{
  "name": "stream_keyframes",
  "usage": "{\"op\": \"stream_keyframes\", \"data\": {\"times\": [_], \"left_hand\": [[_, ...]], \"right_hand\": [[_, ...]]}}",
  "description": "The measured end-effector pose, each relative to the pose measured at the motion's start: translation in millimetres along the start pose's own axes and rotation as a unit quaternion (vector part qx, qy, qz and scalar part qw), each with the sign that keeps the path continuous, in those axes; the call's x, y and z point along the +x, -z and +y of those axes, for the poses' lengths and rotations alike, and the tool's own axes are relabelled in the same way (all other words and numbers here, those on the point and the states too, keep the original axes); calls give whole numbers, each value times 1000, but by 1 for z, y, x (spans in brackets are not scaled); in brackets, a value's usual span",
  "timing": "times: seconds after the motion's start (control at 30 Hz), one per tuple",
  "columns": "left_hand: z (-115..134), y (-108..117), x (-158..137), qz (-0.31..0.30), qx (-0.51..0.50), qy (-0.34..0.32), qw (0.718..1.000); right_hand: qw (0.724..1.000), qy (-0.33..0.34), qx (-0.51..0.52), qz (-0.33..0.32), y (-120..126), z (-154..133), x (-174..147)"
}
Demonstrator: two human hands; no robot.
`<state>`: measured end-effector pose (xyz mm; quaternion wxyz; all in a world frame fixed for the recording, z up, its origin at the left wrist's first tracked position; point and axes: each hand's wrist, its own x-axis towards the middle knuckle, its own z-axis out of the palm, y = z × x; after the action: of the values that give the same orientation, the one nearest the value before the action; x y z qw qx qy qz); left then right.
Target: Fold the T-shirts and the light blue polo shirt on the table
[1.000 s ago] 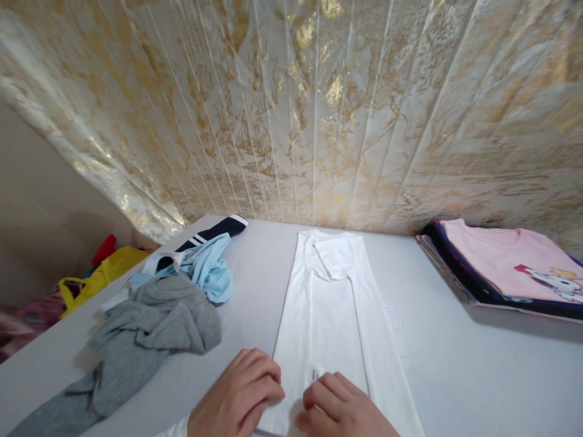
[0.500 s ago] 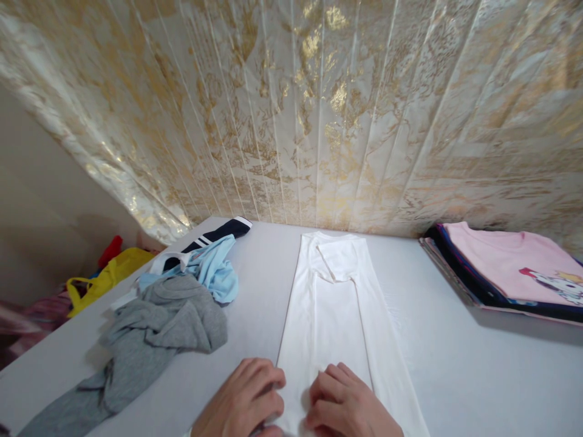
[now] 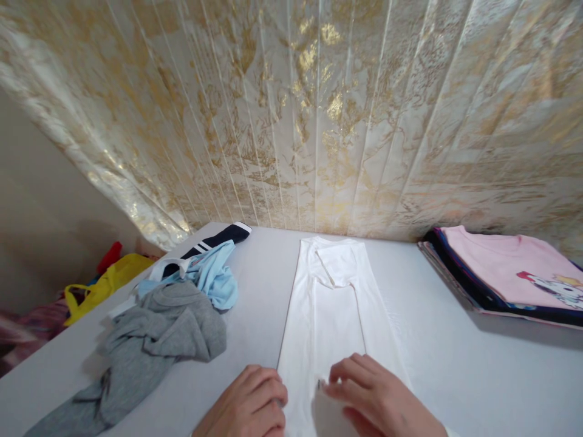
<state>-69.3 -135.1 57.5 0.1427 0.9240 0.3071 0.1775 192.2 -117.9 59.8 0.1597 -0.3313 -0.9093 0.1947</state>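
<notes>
A white long garment, seemingly a shirt point(image 3: 334, 328), lies lengthwise in front of me with its sides folded inward over the middle. My left hand point(image 3: 250, 403) rests at its near left edge, fingers curled and closed at the cloth; the fingertips are partly hidden. Over the lower right part of the shirt is my right hand point(image 3: 378, 394), fingers bent and thumb apart, with nothing seen between them. A small dark mark shows on the white cloth beside its fingertips. The shirt's near end runs out of view.
To the left lie a crumpled grey garment point(image 3: 168, 328), a light blue garment point(image 3: 218, 276) and a black-and-white striped piece point(image 3: 218, 238). A folded stack topped by a pink shirt point(image 3: 501, 261) sits at right. Behind hangs a gold-patterned curtain point(image 3: 319, 121); a yellow bag point(image 3: 107, 282) is beyond the left edge.
My right hand has moved right and lifted off the cloth, its fingers loosening apart. My left hand stays at the shirt's left edge. The view has shifted slightly.
</notes>
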Motion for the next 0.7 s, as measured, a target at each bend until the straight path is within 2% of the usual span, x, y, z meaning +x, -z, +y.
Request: {"op": "stream_keyframes", "data": {"times": [0.07,0.13,0.3,0.47,0.57,0.7], "left_hand": [[-1,-4,7,8,-2,7,1000],[-2,-10,14,20,3,10,1000],[-4,-22,26,17,25,-30,999],[-5,-17,32,-16,10,-23,1000],[-12,-10,51,-20,-12,9,1000],[-37,-9,101,16,1,91,996]], "right_hand": [[999,-47,12,0,19,8,-3],[998,-64,20,0,26,16,-5],[998,-51,48,-2,16,27,-2],[998,-38,44,-1,15,31,0],[999,-32,29,0,25,37,1],[999,-38,9,-3,42,56,12]]}}
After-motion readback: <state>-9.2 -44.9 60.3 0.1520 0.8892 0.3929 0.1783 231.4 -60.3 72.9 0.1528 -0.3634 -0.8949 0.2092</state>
